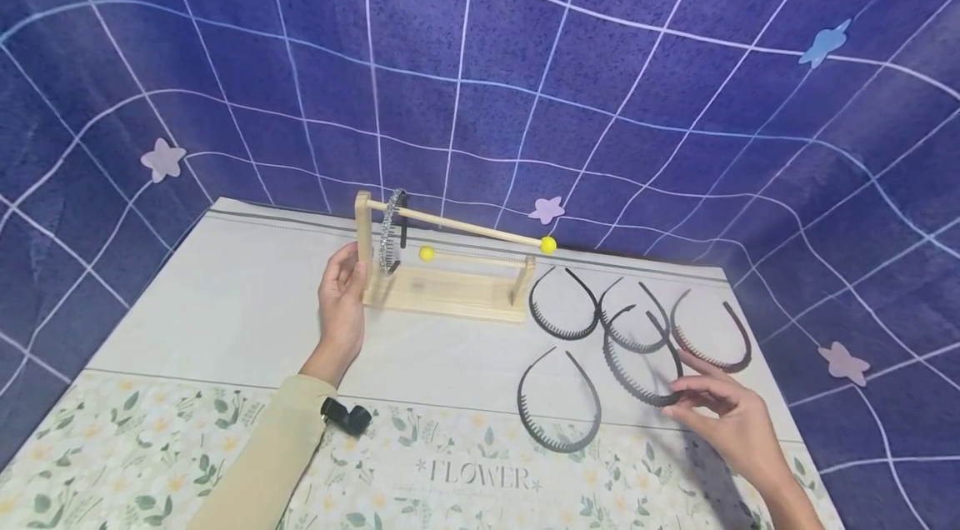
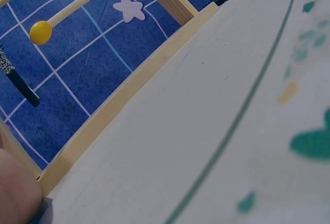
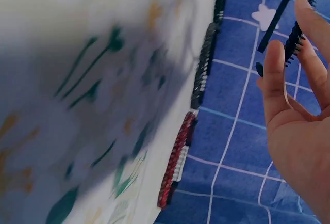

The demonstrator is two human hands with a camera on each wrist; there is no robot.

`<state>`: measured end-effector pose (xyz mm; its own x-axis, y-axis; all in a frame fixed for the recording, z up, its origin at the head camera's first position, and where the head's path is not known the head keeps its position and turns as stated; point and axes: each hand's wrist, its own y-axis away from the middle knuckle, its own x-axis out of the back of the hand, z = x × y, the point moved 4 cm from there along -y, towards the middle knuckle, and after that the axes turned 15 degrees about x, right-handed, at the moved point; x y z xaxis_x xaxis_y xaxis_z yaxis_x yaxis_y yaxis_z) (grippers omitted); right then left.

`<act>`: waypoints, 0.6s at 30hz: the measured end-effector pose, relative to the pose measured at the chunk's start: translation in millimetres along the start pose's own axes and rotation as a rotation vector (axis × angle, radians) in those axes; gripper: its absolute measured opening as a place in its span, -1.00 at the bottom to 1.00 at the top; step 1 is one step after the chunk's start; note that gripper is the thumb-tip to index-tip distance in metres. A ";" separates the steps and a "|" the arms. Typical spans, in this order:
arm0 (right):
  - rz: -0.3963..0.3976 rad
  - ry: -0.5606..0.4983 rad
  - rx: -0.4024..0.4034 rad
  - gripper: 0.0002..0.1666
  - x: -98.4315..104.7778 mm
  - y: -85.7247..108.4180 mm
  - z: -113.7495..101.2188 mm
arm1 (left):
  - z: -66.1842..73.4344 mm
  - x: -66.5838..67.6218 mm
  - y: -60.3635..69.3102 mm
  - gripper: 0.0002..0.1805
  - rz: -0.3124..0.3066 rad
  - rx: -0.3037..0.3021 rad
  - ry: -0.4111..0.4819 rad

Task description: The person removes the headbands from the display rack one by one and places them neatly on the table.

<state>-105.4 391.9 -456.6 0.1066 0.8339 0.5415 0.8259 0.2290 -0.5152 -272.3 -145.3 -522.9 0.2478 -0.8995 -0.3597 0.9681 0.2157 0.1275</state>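
Observation:
My left hand (image 1: 341, 305) grips the left upright of a wooden rack (image 1: 442, 303), thumb on the near side. On the rack's long upper bar (image 1: 472, 227) hangs a silver glittery headband (image 1: 387, 234), close to that upright; its dark end (image 2: 23, 87) shows in the left wrist view. With thumb and fingers, my right hand (image 1: 727, 422) pinches a black toothed headband (image 1: 628, 373) by its curved side. In the head view this headband overlaps another black headband (image 1: 648, 347) behind it. The right wrist view shows the held headband (image 3: 294, 41) raised off the table.
Two more black headbands (image 1: 564, 337) (image 1: 560, 447) lie right of the rack, one nearer me. A dark red headband (image 1: 731, 365) lies at the far right. Yellow balls (image 1: 548, 245) cap the rack's bars. Behind the table (image 1: 225, 288) hangs a blue gridded cloth (image 1: 420, 38).

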 end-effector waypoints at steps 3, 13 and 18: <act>-0.032 0.015 0.022 -0.50 2.3 4.2 3.9 | 0.4 0.9 0.2 -0.61 0.006 0.001 0.002; -0.110 0.038 0.034 -0.48 6.5 18.6 16.4 | 0.1 0.1 0.8 -0.61 0.002 0.007 0.007; -0.158 0.039 0.044 -0.45 7.9 26.3 19.8 | -0.7 0.3 1.2 -0.62 0.000 0.004 0.017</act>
<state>-93.7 414.5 -479.0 -0.0010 0.7659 0.6430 0.8090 0.3786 -0.4496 -271.0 -145.0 -523.5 0.2480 -0.8931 -0.3753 0.9681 0.2139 0.1306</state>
